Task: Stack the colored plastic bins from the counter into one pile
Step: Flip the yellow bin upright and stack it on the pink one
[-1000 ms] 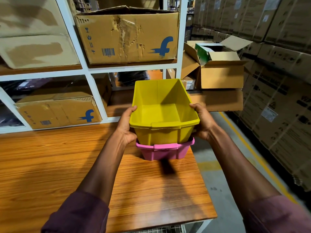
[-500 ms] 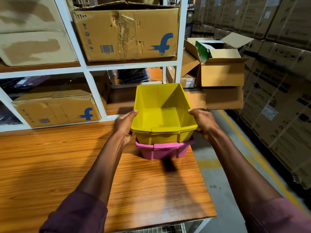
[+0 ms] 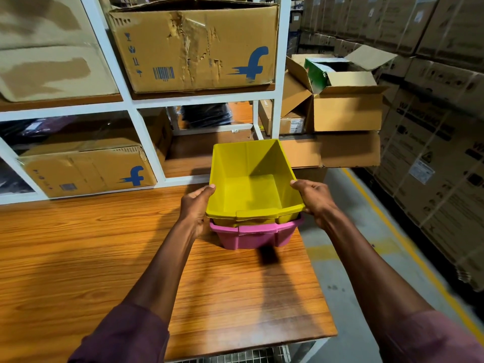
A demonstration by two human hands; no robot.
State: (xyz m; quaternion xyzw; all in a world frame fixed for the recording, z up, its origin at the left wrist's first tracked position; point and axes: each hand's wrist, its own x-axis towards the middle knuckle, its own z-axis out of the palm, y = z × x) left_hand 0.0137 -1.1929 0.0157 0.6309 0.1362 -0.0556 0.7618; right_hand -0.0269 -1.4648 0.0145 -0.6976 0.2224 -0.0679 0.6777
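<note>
A person's left hand [image 3: 195, 205] and right hand [image 3: 313, 199] grip opposite sides of a yellow bin [image 3: 251, 184], fingers closed around its rim, thumbs hooked over the top edge; the bin sits nested in a pink bin [image 3: 255, 234], rims nearly meeting; the pair rests near the right edge of a wooden counter [image 3: 104, 258], before white shelving [image 3: 146, 142] stocked with cardboard boxes [image 3: 193, 48].
</note>
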